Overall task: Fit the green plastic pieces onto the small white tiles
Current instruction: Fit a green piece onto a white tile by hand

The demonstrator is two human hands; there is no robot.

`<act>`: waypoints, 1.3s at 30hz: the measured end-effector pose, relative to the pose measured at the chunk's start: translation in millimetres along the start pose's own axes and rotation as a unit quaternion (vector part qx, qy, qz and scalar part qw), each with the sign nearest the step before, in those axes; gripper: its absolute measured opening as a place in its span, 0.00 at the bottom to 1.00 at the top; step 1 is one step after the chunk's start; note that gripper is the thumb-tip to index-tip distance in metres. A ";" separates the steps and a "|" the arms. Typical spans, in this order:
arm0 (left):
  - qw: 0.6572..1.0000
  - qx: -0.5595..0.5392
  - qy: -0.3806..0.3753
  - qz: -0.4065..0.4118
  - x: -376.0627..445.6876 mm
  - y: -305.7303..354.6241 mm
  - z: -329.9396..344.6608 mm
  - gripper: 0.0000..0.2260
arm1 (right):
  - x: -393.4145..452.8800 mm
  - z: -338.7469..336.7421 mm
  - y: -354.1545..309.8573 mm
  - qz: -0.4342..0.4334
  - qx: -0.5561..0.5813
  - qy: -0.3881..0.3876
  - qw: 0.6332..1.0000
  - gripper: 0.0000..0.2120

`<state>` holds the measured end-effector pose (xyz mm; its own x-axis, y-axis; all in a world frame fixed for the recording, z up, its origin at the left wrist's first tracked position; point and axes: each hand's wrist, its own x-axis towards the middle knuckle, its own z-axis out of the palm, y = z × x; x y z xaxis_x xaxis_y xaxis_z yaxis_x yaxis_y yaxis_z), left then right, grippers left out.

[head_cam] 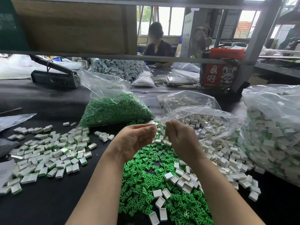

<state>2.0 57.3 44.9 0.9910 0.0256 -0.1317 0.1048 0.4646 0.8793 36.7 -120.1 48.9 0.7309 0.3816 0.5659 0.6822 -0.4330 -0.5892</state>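
Both hands are up over the middle of the dark worktop (48, 200), raised above the loose heap of green plastic pieces (146, 184). The left hand (134, 140) has its fingers curled in, thumb and fingertips pinched on a small white tile (156, 129). The right hand (181, 137) faces it, fingers curled too, tips brought close to the left hand's; a sliver of green shows at those tips, but what they grip is too small to tell. The two hands nearly touch above the far edge of the green heap.

White tiles (181, 179) lie scattered across the green heap and spill out to the right. Left of the arms, a wide spread of finished tiles (48, 153) with green showing along their edges. Beyond the hands, a clear bag of green pieces (113, 109) lies slumped on the worktop, and to its right an open bag of white tiles (203, 120). At far right, a big bag of assembled tiles (272, 135), white and green mixed.

Across the worktop, another person (158, 46) sits at their own station, beside a red carton (220, 70)
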 end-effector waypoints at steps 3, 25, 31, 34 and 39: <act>0.999 0.024 -0.016 0.017 -1.8 -0.9 4.9 0.11 | 1.3 2.1 -4.3 0.051 0.046 -0.002 0.998 0.19; 0.983 0.136 0.009 0.123 -6.8 1.7 27.0 0.17 | 1.8 6.7 -7.6 0.082 0.066 0.068 0.992 0.21; 0.984 0.125 0.019 0.127 -5.9 0.6 25.9 0.15 | 2.0 6.2 -9.3 0.071 0.070 0.062 0.993 0.21; 0.989 0.099 0.006 0.110 -4.8 -0.4 24.5 0.15 | 2.1 6.6 -11.1 0.074 0.065 0.070 0.993 0.21; 0.996 0.045 -0.013 0.074 -2.8 -6.1 24.2 0.07 | 3.1 6.6 -10.0 0.110 0.120 0.090 0.983 0.22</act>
<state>0.6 33.0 51.0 0.9978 0.0648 0.0138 -0.0373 0.3770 0.9255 32.2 -109.2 52.7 0.8606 0.1404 0.4896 0.5089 -0.2764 -0.8152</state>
